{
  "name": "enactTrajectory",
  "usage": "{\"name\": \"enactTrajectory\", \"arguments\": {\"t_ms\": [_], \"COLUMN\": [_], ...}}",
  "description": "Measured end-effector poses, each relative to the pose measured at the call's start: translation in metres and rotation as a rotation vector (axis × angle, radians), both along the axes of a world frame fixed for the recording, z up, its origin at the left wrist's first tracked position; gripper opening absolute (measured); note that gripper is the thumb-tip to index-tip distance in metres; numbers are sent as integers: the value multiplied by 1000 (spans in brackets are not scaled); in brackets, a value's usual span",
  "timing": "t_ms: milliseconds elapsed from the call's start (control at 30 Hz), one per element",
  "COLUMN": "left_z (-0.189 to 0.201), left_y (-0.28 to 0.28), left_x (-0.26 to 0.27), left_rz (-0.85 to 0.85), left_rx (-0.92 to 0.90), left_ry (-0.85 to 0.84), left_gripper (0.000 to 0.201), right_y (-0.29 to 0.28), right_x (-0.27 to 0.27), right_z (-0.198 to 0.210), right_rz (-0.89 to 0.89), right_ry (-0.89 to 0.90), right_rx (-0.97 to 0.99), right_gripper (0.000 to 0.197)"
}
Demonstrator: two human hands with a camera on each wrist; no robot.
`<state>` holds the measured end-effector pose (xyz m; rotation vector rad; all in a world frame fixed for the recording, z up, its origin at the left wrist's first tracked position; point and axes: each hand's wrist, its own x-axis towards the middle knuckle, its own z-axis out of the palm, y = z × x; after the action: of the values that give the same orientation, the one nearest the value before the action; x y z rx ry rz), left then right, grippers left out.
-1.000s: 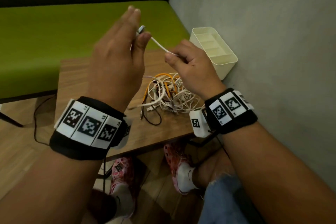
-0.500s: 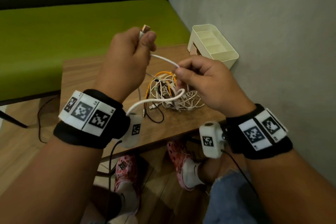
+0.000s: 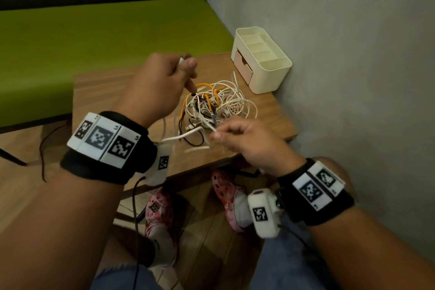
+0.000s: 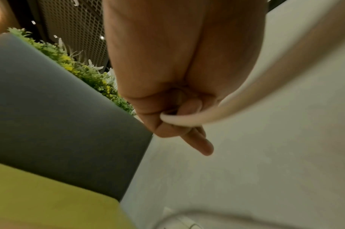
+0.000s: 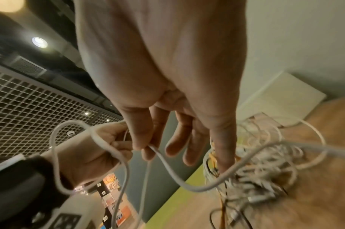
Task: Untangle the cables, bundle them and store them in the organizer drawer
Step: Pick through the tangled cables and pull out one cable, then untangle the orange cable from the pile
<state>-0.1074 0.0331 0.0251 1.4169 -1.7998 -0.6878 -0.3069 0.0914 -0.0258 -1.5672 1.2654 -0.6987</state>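
Note:
A tangle of white, orange and black cables [image 3: 216, 103] lies on the small wooden table [image 3: 98, 92]. My left hand [image 3: 160, 82] is fisted around one end of a white cable [image 3: 186, 135], its plug [image 3: 182, 60] poking out above the thumb; the cable loops around that hand [image 5: 101, 148]. My right hand [image 3: 237, 135] pinches the same white cable [image 5: 167, 168] between thumb and forefinger, just in front of the tangle [image 5: 255, 167]. In the left wrist view, the cable [image 4: 187, 120] runs under my curled fingers. The cream organizer [image 3: 261, 59] with its pink drawer [image 3: 243, 66] stands at the table's far right corner.
A green bench [image 3: 106, 37] runs behind and left of the table. A grey wall [image 3: 341, 54] closes off the right side, close to the organizer. Below the table edge are my knees and pink shoes [image 3: 226, 195] on the wooden floor.
Both hands have dropped lower toward the table. My left hand has closed into a fist on the cable end, and my right hand has slid down the cable toward me, forming a loop.

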Motion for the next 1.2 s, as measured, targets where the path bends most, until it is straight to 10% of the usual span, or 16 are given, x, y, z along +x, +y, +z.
{"name": "enactTrajectory", "arguments": {"t_ms": [333, 500, 633, 833, 1033, 1200], "left_z": [-29, -48, -66, -81, -86, -82], "left_y": [14, 17, 13, 14, 5, 2], "left_x": [24, 15, 3, -8, -11, -15], "left_rz": [94, 66, 38, 44, 24, 5], "left_rx": [313, 399, 433, 433, 367, 311], "left_ry": [288, 380, 410, 457, 508, 517], "left_gripper": [29, 31, 31, 36, 32, 17], "right_y": [-16, -46, -57, -63, -59, -76], "right_x": [18, 14, 25, 21, 1, 7], "right_z": [-31, -36, -55, -65, -41, -17], "right_rz": [132, -252, -289, -252, -463, -617], "right_ry": [408, 332, 436, 680, 144, -618], "right_rx": [234, 63, -49, -220, -446, -81], "right_gripper": [15, 3, 31, 21, 5, 12]}}
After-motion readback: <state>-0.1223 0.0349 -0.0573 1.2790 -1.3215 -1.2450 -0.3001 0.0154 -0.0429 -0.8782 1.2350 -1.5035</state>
